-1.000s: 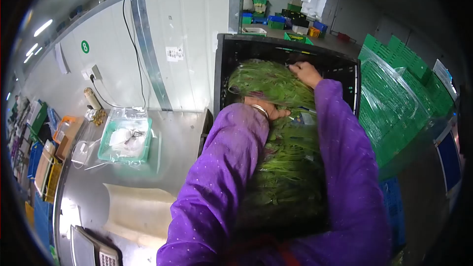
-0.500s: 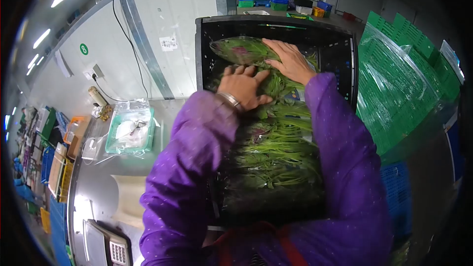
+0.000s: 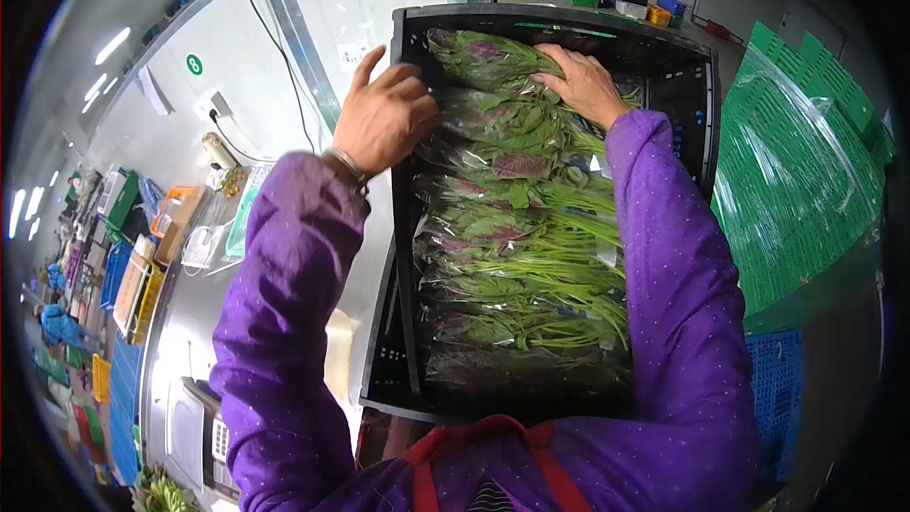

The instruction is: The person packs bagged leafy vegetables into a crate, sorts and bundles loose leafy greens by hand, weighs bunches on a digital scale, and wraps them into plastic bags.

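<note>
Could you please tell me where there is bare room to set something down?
The steel table has a bare patch between the scale and the green tray, and a narrow strip between the left sleeve and black crate. The crate is crowded: bagged greens fill it in rows, the right hand on the farthest.

Black crate (image 3: 689, 85), bagged greens (image 3: 517, 228) inside, metal table (image 3: 202, 305) bearing scale (image 3: 190, 427), pale sheet (image 3: 339, 349)

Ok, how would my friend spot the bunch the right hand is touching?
Find the big black crate holding leafy bunches. Go to its far end, near the picture's top. The farthest bunch is the only one with the right hand on it.
</note>
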Available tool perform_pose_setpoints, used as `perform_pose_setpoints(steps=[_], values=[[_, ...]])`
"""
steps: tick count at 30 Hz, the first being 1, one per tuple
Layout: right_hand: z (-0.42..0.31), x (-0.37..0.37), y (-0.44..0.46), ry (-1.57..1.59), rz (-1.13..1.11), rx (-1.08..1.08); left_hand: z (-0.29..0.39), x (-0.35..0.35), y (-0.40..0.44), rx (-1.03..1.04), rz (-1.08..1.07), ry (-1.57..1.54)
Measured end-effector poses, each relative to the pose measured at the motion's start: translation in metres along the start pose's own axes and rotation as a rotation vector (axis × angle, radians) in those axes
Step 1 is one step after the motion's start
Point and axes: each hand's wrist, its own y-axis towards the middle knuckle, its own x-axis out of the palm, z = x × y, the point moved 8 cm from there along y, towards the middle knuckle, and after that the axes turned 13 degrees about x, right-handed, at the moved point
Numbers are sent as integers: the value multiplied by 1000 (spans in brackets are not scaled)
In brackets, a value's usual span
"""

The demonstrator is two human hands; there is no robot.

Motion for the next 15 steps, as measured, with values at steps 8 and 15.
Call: perform_pose_setpoints(steps=[8,15], values=[[-65,-63,-57,240,268,-144,-40,14,42,26,35,45],[-71,-16,-111,-8,57,-191,-46,14,44,20,99,16]])
